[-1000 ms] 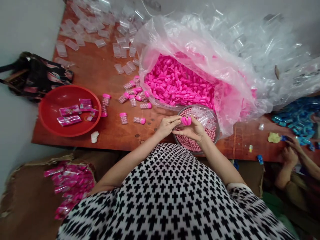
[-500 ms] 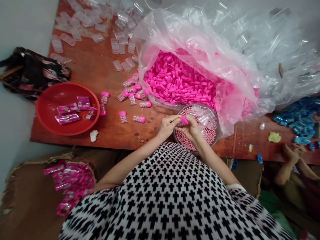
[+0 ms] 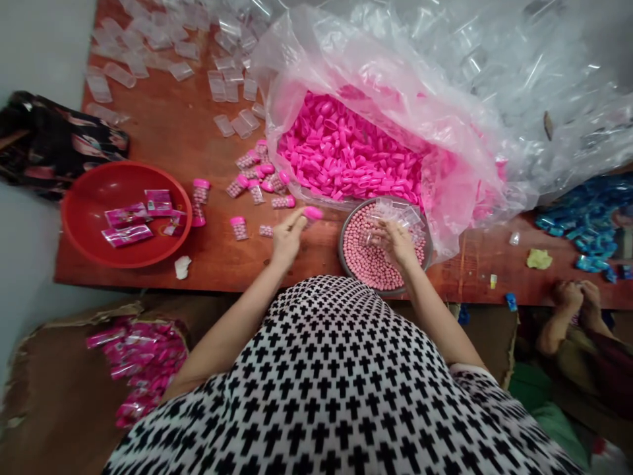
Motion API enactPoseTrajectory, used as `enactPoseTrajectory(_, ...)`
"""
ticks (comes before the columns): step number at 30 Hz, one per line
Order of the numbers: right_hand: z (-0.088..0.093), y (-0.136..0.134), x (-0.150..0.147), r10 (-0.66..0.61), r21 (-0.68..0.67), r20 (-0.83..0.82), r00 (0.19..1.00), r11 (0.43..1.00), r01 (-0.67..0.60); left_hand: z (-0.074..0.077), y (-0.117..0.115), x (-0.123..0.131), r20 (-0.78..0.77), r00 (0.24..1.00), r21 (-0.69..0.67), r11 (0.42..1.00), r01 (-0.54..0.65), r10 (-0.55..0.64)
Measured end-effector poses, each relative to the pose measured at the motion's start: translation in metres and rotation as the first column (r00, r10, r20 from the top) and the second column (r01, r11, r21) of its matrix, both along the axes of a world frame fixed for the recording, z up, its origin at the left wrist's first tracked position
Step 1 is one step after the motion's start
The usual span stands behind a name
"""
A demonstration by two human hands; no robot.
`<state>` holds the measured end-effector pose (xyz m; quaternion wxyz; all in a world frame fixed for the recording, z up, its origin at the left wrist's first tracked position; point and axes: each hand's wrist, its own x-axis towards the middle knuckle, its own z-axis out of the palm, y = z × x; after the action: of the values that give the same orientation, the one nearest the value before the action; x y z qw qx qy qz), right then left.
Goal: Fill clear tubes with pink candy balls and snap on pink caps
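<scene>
My left hand is closed on a small clear bottle with a pink cap, held above the table left of the bowl. The bottle is blurred and partly hidden by my fingers. Over the grey bowl of pink beads, my right hand has its fingers stretched out and apart. They touch or hover just at the empty clear bottles lying on the beads; blur hides the exact contact. Several filled bottles with pink caps lie in a group left of the bowl.
Behind the bowl lies a plastic bag of pink caps. Clear empty bottles lie at the back left. A red bowl holds pink packets. At right, a co-worker's hands are near blue pieces.
My hands have moved apart. The left has carried the capped bottle leftward from over the bowl; the right has let go of it and shifted to the clear bottles on the beads.
</scene>
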<state>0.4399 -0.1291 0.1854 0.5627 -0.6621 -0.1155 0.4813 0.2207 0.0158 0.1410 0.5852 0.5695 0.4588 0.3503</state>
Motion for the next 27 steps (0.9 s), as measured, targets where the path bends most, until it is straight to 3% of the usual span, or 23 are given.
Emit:
enactPoseTrajectory(2, -0.010, -0.021, 0.012, 0.047, -0.114, 0.264, 0.963, 0.993, -0.017, -0.013, 0.020, -0.024, -0.066, 0.993, 0.095, 0.991, -0.096, 0.103)
enactPoseTrajectory(5, -0.028, -0.036, 0.013, 0.280, -0.297, 0.567, 0.775, 0.947, -0.125, -0.024, 0.032, -0.039, -0.109, 0.985, 0.208, 0.972, -0.109, 0.134)
enactPoseTrajectory(8, -0.045, -0.029, -0.001, 0.372, -0.377, 0.728, 0.575, 0.919, -0.117, -0.017, 0.015, -0.019, -0.138, 0.990, 0.251, 0.968, 0.002, 0.033)
enactPoseTrajectory(12, -0.060, -0.011, -0.014, 0.392, -0.410, 0.756, 0.524, 0.908, -0.089, 0.002, -0.028, 0.028, -0.150, 0.962, 0.200, 0.946, 0.254, -0.227)
enactPoseTrajectory(14, -0.063, -0.009, -0.014, 0.383, -0.397, 0.743, 0.549, 0.912, -0.099, 0.008, -0.044, 0.049, -0.193, 0.916, 0.199, 0.900, 0.386, -0.351)
enactPoseTrajectory(16, -0.061, -0.011, -0.012, 0.316, -0.321, 0.666, 0.676, 0.939, -0.123, 0.010, -0.054, 0.064, -0.271, 0.864, 0.206, 0.852, 0.482, -0.423)
enactPoseTrajectory(19, -0.052, -0.017, -0.012, 0.154, -0.108, 0.403, 0.902, 0.987, -0.120, 0.009, -0.061, 0.078, -0.325, 0.811, 0.169, 0.814, 0.555, -0.486)
enactPoseTrajectory(21, -0.041, -0.022, -0.013, 0.103, 0.014, 0.237, 0.966, 0.994, -0.109, 0.008, -0.063, 0.083, -0.257, 0.810, 0.124, 0.813, 0.569, -0.528)
enactPoseTrajectory(24, -0.025, -0.028, -0.012, 0.135, 0.117, 0.212, 0.968, 0.980, -0.162, 0.008, -0.063, 0.085, -0.078, 0.832, 0.063, 0.830, 0.554, -0.550)
enactPoseTrajectory(27, -0.012, -0.028, -0.006, 0.230, 0.131, 0.499, 0.835, 0.933, -0.335, 0.011, -0.058, 0.082, 0.063, 0.803, -0.009, 0.804, 0.595, -0.593)
